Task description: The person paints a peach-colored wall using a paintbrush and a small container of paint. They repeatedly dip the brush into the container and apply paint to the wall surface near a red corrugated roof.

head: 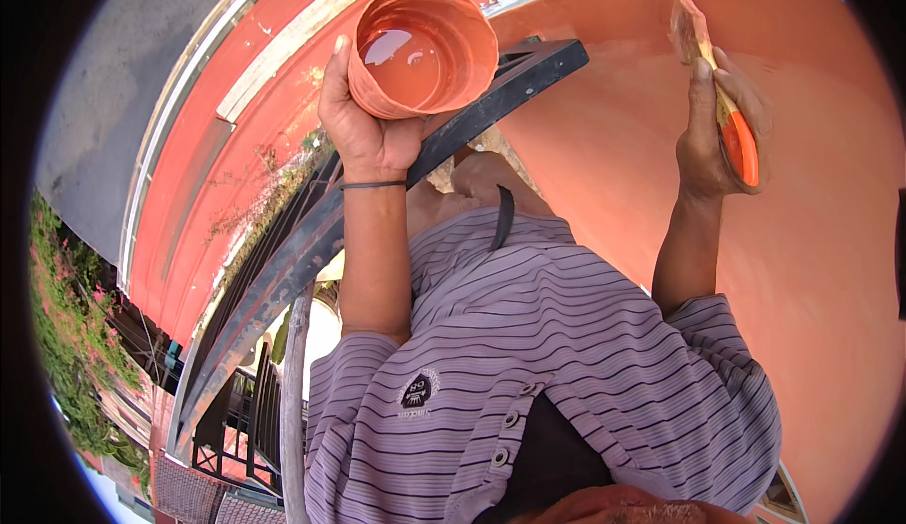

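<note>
My left hand (368, 128) holds a paint-coated plastic cup (478, 71) from below and the side, with the thumb along its wall. Inside the cup lies thin, shiny orange-red liquid paint (407, 71). To the right, my right hand (715, 131) is closed around a paintbrush (740, 145) with an orange-and-yellow handle. Its bristles (685, 32) point away from me and carry paint. They are close to an orange-painted wall (793, 255); whether they touch it I cannot tell. A darker orange band (601, 11) runs along the wall's top, under a pale edge.
A dark, scuffed metal beam (304, 255) slants past my legs, behind the left forearm. Beside it are a wooden pole (296, 397) and red ledges (184, 163) with dry weeds (262, 177). Far below at left are flowering shrubs (78, 326) and tiled roofs (187, 488).
</note>
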`<state>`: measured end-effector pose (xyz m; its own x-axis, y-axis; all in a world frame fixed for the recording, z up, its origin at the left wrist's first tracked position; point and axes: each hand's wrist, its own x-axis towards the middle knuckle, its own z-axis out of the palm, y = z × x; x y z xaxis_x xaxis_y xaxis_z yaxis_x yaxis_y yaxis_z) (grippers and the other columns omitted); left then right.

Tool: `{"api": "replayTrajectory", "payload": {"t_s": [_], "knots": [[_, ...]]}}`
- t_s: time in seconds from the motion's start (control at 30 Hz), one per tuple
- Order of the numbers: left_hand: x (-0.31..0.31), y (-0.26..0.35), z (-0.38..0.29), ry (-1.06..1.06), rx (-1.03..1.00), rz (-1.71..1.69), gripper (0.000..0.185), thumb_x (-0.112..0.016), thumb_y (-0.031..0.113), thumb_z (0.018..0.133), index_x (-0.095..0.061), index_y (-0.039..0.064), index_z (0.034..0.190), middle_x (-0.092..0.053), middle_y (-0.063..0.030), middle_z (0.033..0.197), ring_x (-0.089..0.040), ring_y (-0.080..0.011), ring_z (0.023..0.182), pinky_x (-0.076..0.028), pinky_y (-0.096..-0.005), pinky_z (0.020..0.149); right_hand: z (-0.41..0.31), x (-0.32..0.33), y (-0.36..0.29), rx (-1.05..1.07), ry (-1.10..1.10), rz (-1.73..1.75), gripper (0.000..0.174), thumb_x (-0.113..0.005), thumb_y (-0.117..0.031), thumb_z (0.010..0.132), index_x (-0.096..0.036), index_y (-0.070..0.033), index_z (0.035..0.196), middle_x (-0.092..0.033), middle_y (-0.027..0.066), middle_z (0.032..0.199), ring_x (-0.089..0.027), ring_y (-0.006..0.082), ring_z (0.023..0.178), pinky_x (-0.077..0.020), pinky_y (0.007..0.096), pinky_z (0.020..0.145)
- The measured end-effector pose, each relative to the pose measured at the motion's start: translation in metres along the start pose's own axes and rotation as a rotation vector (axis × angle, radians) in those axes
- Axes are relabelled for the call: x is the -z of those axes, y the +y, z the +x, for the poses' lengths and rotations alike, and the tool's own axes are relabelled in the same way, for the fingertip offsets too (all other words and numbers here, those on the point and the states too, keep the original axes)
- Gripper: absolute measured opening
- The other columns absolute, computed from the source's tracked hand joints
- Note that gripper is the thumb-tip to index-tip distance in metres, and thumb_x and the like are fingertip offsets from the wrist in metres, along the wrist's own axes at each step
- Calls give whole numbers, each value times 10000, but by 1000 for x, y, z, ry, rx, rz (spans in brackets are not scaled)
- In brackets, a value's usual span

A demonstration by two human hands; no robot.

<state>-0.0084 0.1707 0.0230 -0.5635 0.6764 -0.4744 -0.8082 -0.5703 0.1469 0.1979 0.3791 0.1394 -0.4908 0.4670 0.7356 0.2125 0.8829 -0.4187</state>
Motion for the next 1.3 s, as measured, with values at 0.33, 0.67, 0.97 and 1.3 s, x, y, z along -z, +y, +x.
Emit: {"api": "replayTrajectory", "payload": {"t_s": [0.33,0.67,0.97,1.3], "knots": [[-1,0,0,31,-43,15,370,-511,327,1071,-662,21,1216,-727,-114,1177,-696,-251,1086,-577,-452,969,-17,-19,33,-104,-301,-41,160,-815,50,843,-727,12,972,-753,101,936,-738,177,862,-585,278,716],[1,1,3,-12,-43,-3,374,-535,331,1050,-660,26,1227,-714,-114,1206,-682,-265,1129,-567,-469,995,114,91,-59,245,68,-228,133,-787,107,843,-688,195,859,-740,244,804,-770,297,729,-693,362,738],[2,1,0,-84,-64,-82,320,-564,311,1043,-682,43,1171,-738,-107,1141,-717,-259,1054,-588,-455,961,5,-54,26,-89,-383,33,118,-806,-14,875,-729,9,963,-747,79,923,-716,136,812,-572,269,694],[-3,2,-4,-32,-64,-57,353,-553,320,1048,-669,29,1211,-721,-118,1186,-693,-262,1102,-577,-468,977,42,-19,13,-91,-310,-34,148,-810,-2,870,-726,35,985,-745,79,943,-723,144,822,-605,270,718]]}}
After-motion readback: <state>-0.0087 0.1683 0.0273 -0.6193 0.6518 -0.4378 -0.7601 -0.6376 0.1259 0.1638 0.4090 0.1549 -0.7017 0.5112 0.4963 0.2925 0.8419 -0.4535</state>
